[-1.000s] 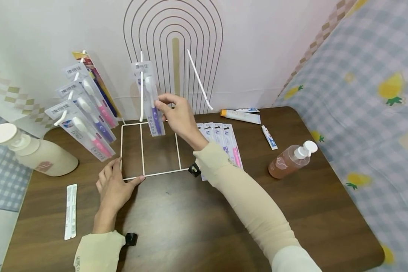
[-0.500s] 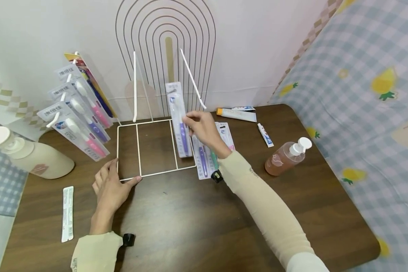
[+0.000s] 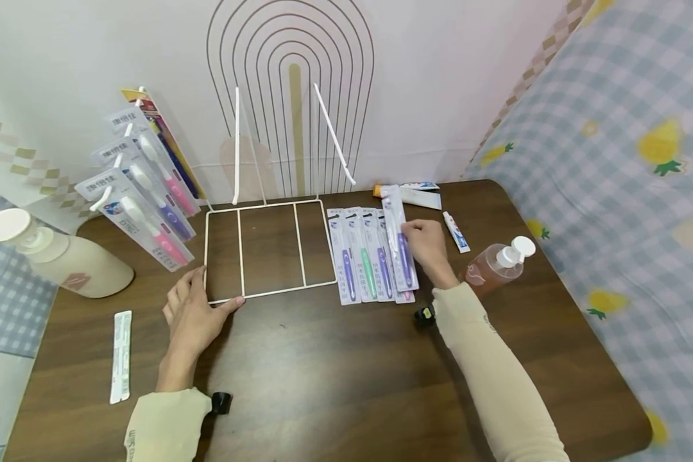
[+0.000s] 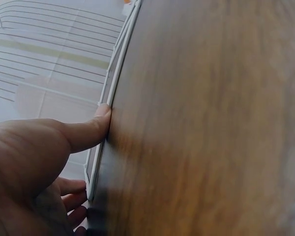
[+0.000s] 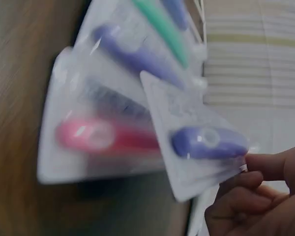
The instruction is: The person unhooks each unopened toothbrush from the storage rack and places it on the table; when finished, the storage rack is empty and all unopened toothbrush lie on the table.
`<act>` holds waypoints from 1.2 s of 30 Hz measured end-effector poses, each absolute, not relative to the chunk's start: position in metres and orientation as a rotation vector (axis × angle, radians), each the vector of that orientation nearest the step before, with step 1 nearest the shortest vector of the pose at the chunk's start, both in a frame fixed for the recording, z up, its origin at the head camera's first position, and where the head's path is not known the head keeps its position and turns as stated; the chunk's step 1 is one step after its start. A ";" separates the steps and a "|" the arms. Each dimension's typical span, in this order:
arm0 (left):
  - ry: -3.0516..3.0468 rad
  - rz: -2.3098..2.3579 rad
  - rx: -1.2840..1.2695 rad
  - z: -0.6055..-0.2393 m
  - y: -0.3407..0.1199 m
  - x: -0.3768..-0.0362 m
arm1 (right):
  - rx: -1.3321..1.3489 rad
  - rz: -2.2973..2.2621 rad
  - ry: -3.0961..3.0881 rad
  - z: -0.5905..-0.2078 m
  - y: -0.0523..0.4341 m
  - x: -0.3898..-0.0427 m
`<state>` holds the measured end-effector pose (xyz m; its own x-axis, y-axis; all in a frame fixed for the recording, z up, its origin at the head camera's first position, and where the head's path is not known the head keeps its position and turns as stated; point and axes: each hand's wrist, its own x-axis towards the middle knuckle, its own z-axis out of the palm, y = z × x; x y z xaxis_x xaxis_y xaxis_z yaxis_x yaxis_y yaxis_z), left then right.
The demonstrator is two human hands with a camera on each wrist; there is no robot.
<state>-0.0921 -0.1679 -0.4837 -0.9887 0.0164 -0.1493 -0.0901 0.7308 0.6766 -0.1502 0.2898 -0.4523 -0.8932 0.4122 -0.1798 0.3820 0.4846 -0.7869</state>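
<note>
My right hand (image 3: 426, 247) pinches a packaged toothbrush (image 3: 404, 256) with a purple handle by its right edge. The pack is raised at the right end of a row of packaged toothbrushes (image 3: 369, 269); in the right wrist view it overlaps a pink-handled toothbrush (image 5: 105, 135). At the left, my left hand (image 3: 193, 317) grips the near left corner of a white wire display rack (image 3: 277, 293), thumb on the front bar and fingers at the side. In the left wrist view, the thumb lies along the rack bar (image 4: 119, 69).
Several packaged toothbrushes (image 3: 144, 192) hang on the rack's left hook. Pump bottles stand left (image 3: 75, 263) and right (image 3: 493, 266). Toothpaste tubes lie at the back right, including a small tube (image 3: 456, 232). A slim white packet (image 3: 120, 356) lies front left.
My right hand has taken the purple toothbrush pack away from the rack's middle hook and carried it right to the row on the table. The left hand stays at the rack corner.
</note>
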 end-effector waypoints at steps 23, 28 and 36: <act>2.797 1.117 -0.054 -0.485 -0.169 -0.092 | -0.911 1.303 -2.787 -0.470 0.314 -0.135; 2.808 1.107 -0.053 -0.486 -0.171 -0.093 | -0.935 1.226 -2.747 -0.488 0.320 -0.141; 2.808 1.120 -0.060 -0.484 -0.168 -0.092 | -0.901 1.098 -2.755 -0.473 0.302 -0.128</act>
<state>-0.0917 -0.1685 -0.4843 -0.9923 0.0067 -0.1240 -0.0805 0.7258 0.6832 -0.1282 0.3025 -0.4727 -0.8303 0.5311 -0.1689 0.5016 0.5802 -0.6417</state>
